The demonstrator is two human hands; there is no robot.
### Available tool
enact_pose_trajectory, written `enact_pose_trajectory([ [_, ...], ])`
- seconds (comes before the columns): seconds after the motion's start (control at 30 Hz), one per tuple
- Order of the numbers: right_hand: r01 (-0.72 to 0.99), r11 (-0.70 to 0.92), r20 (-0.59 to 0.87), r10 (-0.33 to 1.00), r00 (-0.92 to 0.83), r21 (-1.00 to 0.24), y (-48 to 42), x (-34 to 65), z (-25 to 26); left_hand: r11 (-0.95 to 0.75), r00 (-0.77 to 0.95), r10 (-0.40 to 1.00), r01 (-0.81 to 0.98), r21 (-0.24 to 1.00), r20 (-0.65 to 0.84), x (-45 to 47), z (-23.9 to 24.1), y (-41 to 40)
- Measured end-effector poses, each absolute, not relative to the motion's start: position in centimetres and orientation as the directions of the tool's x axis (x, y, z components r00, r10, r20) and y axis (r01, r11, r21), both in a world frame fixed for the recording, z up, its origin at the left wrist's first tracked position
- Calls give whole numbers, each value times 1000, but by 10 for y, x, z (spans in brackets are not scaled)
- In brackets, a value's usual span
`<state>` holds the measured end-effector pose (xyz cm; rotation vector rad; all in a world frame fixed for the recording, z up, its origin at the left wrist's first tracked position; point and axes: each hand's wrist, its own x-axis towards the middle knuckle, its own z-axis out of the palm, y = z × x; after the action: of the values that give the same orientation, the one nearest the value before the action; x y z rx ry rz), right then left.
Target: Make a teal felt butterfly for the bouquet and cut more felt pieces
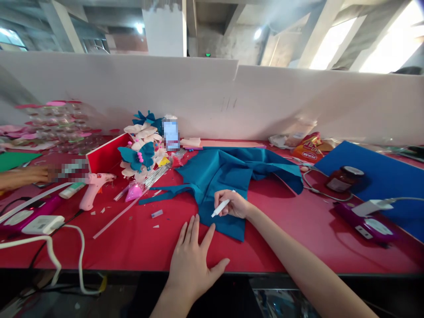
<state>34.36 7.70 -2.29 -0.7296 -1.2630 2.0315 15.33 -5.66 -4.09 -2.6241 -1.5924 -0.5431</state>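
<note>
White marker (221, 207) pinched in the right hand (233, 204) over teal felt (228, 176) spread on the red tabletop (139, 238), left hand (194, 260) laid flat and open just beside the felt's near edge, pink glue gun (93, 187) well apart

The cloth (228, 185) is lying centrally, the right hand (235, 204) with the pen (220, 207) on it, the left hand (192, 260) before it; the glue gun (94, 187) is lying left, the jar (344, 178) sitting right on a sheet (387, 185)

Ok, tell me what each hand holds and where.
Right hand grips a white marker by its upper half, tip toward the teal felt. Left hand holds nothing, lying flat on the red tabletop.
</note>
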Motion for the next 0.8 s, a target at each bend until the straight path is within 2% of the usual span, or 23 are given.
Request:
enact_pose_trajectory([
  [0.2, -258, -345, -117, 772, -624, -902, 78, 343, -25, -515, 458, 843, 840, 171, 283, 150, -39, -57],
  [0.43, -299, -336, -119, 819, -562, -893, 77, 341, -27, -465, 415, 877, 861, 207, 245, 153, -37, -59],
  [0.8, -222, -205, -69, 863, -500, -953, 67, 336, -23, -435, 393, 897, 867, 245, 203, 155, -32, -63],
])
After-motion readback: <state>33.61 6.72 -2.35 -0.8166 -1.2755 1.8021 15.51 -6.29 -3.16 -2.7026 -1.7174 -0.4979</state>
